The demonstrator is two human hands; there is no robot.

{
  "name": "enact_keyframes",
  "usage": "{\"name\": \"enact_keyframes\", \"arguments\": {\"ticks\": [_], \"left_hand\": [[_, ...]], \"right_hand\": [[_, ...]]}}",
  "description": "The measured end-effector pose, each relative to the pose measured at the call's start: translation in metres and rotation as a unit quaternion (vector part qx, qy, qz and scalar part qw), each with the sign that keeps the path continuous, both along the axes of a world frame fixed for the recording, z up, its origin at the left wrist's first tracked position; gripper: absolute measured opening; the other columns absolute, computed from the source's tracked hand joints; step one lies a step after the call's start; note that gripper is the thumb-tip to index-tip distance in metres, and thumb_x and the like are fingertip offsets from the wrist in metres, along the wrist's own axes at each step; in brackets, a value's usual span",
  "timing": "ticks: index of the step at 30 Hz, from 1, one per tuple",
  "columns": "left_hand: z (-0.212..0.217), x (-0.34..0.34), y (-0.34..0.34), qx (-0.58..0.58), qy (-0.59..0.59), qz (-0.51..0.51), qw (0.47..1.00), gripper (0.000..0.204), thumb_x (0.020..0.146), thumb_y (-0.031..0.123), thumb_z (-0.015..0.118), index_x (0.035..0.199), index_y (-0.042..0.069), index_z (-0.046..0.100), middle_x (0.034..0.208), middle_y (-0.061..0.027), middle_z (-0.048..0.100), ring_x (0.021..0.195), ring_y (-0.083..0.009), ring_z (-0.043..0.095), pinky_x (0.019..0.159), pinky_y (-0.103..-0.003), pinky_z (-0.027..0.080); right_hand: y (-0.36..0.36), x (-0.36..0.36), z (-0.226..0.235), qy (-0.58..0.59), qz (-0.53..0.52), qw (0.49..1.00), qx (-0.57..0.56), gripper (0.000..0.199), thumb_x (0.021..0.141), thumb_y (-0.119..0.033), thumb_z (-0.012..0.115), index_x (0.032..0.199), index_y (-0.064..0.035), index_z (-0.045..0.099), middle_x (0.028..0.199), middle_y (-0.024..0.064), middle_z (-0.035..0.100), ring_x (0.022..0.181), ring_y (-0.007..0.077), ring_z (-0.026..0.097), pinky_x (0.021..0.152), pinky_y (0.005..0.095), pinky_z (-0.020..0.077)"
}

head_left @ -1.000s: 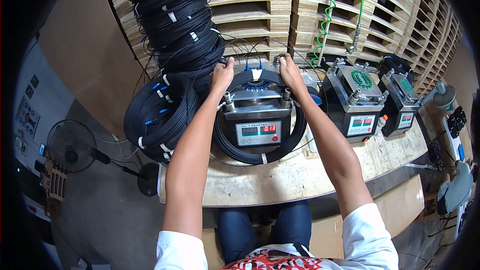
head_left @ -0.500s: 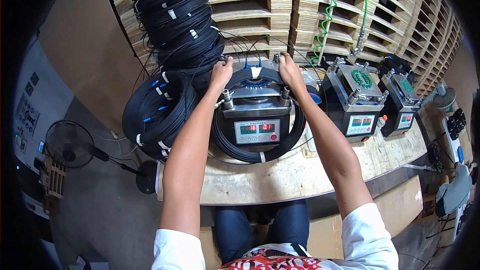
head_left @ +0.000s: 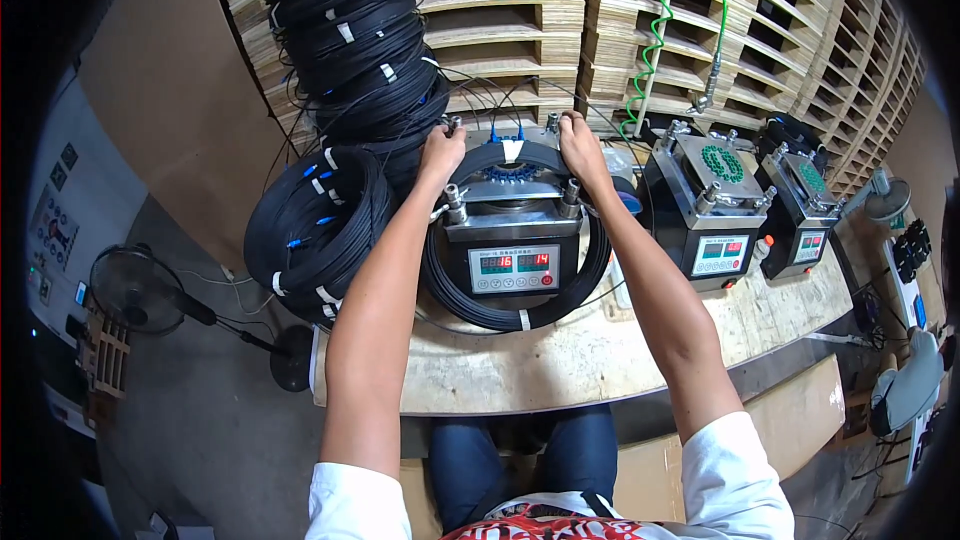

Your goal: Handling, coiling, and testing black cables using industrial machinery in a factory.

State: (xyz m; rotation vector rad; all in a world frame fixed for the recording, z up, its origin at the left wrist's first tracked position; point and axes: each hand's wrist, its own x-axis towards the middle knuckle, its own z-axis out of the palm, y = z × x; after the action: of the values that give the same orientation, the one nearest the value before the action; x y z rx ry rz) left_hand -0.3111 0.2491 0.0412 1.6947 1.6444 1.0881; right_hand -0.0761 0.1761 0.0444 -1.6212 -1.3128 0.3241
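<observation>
In front of me stands a polishing machine, a dark box with a metal top and a lit front panel. A black cable coil loops round it, bound with white tape, its upper arc lying over the top. Blue connectors ring the plate beneath that arc. My left hand is curled at the back left corner, next to a metal post. At the back right corner my right hand is curled beside another post. The fingertips of both are hidden, and what they grip cannot be made out.
Stacked black cable coils rise at the back left, with another coil in front. Two similar machines with green-dotted tops stand to the right. Green coiled hoses hang before wooden pallets. A black fan stands left of the table.
Both hands have shifted slightly at the back posts, and the right post shows more clearly. The red digits on the front panel have changed. The hanging hose's metal end has swung a little left.
</observation>
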Motion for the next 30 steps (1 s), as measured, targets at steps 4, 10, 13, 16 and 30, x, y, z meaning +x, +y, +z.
{"name": "enact_keyframes", "arguments": {"ticks": [4, 10, 13, 16, 30], "left_hand": [[0.002, -0.002, 0.003, -0.014, 0.004, -0.024, 1.0, 0.061, 0.092, 0.046, 0.053, 0.13, 0.0, 0.058, 0.128, -0.0287, 0.061, 0.124, -0.0412, 0.056, 0.106, -0.043, 0.042], [-0.002, -0.001, 0.009, -0.005, 0.002, 0.002, 1.0, 0.06, 0.091, 0.046, 0.054, 0.129, 0.0, 0.058, 0.125, -0.0292, 0.062, 0.123, -0.0426, 0.056, 0.105, -0.044, 0.043], [0.003, 0.004, -0.001, -0.01, 0.009, 0.005, 1.0, 0.059, 0.09, 0.046, 0.057, 0.128, 0.0, 0.059, 0.124, -0.0282, 0.063, 0.123, -0.0418, 0.056, 0.105, -0.044, 0.043], [0.001, -0.002, 0.001, 0.015, 0.024, 0.014, 1.0, 0.06, 0.088, 0.046, 0.06, 0.129, 0.001, 0.059, 0.123, -0.0271, 0.064, 0.121, -0.0408, 0.058, 0.104, -0.043, 0.044], [0.004, 0.0, -0.001, -0.002, -0.003, 0.002, 1.0, 0.067, 0.091, 0.054, 0.056, 0.125, -0.003, 0.061, 0.124, -0.0287, 0.063, 0.121, -0.0419, 0.058, 0.103, -0.044, 0.044]], "right_hand": [[0.002, -0.001, -0.001, -0.026, -0.023, 0.999, -0.022, 0.055, 0.101, -0.044, 0.036, 0.13, -0.0019, 0.055, 0.116, 0.0322, 0.063, 0.115, 0.0507, 0.055, 0.099, 0.0498, 0.043], [0.007, 0.005, -0.005, -0.011, 0.026, 1.0, 0.006, 0.053, 0.1, -0.04, 0.037, 0.138, -0.0053, 0.052, 0.12, 0.0347, 0.061, 0.118, 0.0503, 0.055, 0.102, 0.0496, 0.0426], [0.004, 0.006, -0.005, -0.001, 0.022, 1.0, 0.013, 0.052, 0.101, -0.039, 0.038, 0.135, -0.0027, 0.053, 0.122, 0.0316, 0.061, 0.119, 0.0474, 0.056, 0.102, 0.0464, 0.0426], [0.002, 0.0, -0.001, 0.008, 0.014, 1.0, 0.008, 0.052, 0.102, -0.039, 0.039, 0.133, -0.001, 0.055, 0.124, 0.0288, 0.062, 0.12, 0.045, 0.056, 0.103, 0.0437, 0.0422], [0.001, 0.001, 0.001, 0.006, 0.023, 1.0, 0.009, 0.053, 0.1, -0.043, 0.038, 0.13, -0.0029, 0.057, 0.116, 0.034, 0.062, 0.116, 0.0516, 0.055, 0.101, 0.0501, 0.0421]]}}
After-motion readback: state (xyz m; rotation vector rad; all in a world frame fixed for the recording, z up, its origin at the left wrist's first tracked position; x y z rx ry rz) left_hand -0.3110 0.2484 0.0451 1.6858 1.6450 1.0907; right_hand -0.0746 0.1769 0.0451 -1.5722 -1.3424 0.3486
